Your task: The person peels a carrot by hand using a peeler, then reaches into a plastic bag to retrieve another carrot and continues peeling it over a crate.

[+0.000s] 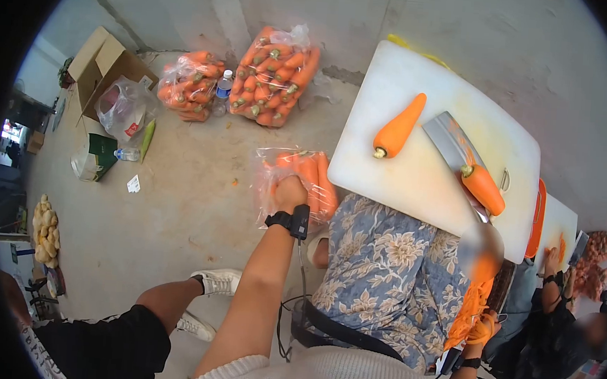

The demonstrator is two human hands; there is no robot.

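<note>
My left hand [290, 193] reaches down into a clear plastic bag [263, 211] of carrots [326, 190] on the floor; its fingers are hidden among the bag and carrots. At my right side, my right hand [482, 332] is low beside a heap of orange carrot strips [465, 317]. Orange covers much of this hand, and I cannot make out its fingers. On the white cutting board [396, 69] lie a whole carrot [399, 128], a cleaver [451, 140] and another carrot [484, 191] resting over the blade. A blurred patch hides what is below the cleaver's handle.
Two larger bags of carrots [272, 82] [191, 86] stand by the wall with a water bottle [224, 87] between them. A cardboard box [105, 63] is at the far left. One person's legs [162, 296] are close on my left; a co-worker [547, 333] is at the right.
</note>
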